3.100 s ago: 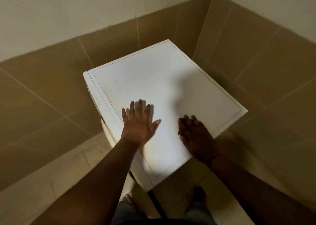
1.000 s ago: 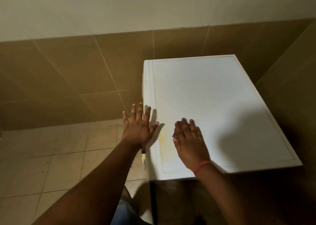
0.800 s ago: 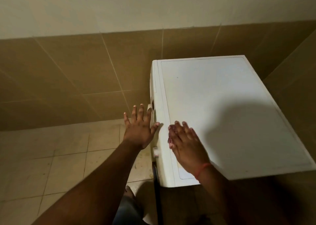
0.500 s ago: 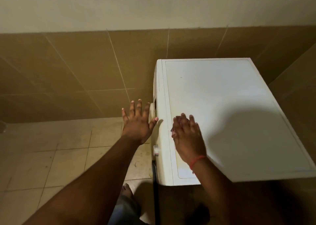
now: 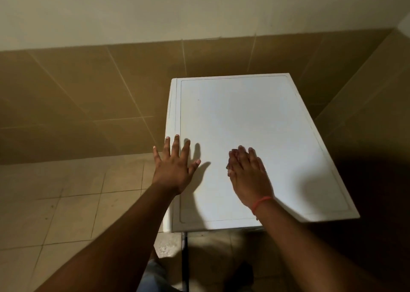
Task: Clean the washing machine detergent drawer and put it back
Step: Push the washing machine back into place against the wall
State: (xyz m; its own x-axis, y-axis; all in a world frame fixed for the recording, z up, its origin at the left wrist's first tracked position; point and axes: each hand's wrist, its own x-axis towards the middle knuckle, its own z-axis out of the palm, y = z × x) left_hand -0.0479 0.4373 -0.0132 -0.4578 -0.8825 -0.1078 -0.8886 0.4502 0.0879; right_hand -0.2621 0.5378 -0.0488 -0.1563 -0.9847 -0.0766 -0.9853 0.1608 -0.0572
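Hands hover spread over the white washing machine top (image 5: 244,125) at frame centre: left hand (image 5: 174,167) at its left edge, right hand (image 5: 248,176) mid-panel, both holding nothing.

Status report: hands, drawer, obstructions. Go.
Left hand open, right hand open, both over white washing machine top. Detergent drawer not in view. Nothing blocking seen.
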